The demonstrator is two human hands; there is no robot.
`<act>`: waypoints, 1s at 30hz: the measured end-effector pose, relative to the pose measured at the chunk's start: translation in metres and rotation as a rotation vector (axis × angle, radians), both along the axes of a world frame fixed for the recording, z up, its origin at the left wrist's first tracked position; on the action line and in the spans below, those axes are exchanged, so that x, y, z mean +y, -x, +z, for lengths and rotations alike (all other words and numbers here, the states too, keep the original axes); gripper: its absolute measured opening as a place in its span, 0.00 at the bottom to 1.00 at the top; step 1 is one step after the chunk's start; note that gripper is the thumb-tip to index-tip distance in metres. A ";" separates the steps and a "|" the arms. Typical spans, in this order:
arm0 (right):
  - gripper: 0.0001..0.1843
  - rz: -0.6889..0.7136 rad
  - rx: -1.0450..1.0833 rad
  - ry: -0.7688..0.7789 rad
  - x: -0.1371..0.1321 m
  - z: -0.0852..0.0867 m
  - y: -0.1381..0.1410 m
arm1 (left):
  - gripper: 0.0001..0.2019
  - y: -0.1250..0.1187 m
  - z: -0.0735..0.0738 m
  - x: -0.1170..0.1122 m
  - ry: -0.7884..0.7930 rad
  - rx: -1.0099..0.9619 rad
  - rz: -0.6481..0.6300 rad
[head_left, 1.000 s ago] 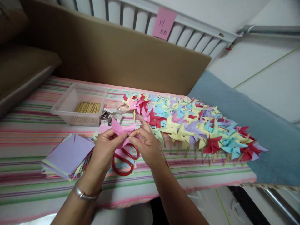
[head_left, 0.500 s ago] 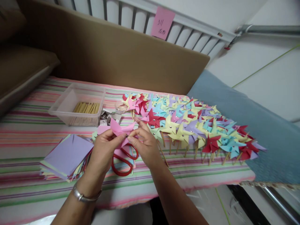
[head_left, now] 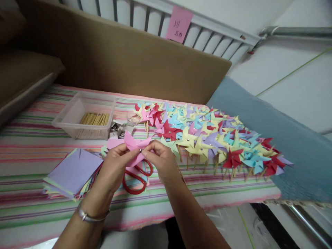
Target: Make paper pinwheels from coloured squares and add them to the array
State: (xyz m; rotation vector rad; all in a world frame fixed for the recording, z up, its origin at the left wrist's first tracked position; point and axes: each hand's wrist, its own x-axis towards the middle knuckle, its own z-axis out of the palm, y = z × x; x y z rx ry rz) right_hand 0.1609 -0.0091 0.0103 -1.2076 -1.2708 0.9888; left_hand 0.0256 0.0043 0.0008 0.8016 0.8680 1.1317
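Note:
Both hands hold a pink paper pinwheel (head_left: 135, 145) above the striped cloth. My left hand (head_left: 116, 166) pinches its folded blades from the left. From the right, my right hand (head_left: 162, 160) pinches the centre, where a small metal pin shows. Under the hands lie red-handled scissors (head_left: 135, 180). A stack of coloured paper squares (head_left: 74, 171), purple on top, lies to the left. A large spread of finished pinwheels (head_left: 207, 138) on wooden sticks covers the cloth to the right.
A clear plastic tub (head_left: 85, 117) with wooden sticks stands at the back left, with small metal bits and a little clear dish (head_left: 133, 120) beside it. A cardboard sheet (head_left: 135, 62) leans behind. A blue mat (head_left: 285, 145) lies at the right.
My right hand's fingers have curled in closer onto the pinwheel's centre. The view has drifted slightly; nothing else has moved.

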 end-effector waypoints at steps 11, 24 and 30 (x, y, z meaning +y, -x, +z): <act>0.06 0.037 0.059 0.033 -0.003 0.007 -0.002 | 0.10 0.002 0.005 0.000 0.059 -0.051 -0.071; 0.06 0.051 0.053 0.062 -0.005 0.007 0.000 | 0.08 0.005 0.004 -0.002 0.057 -0.100 -0.088; 0.07 0.049 0.031 0.053 -0.004 0.006 0.000 | 0.08 0.006 0.004 -0.002 0.061 -0.091 -0.081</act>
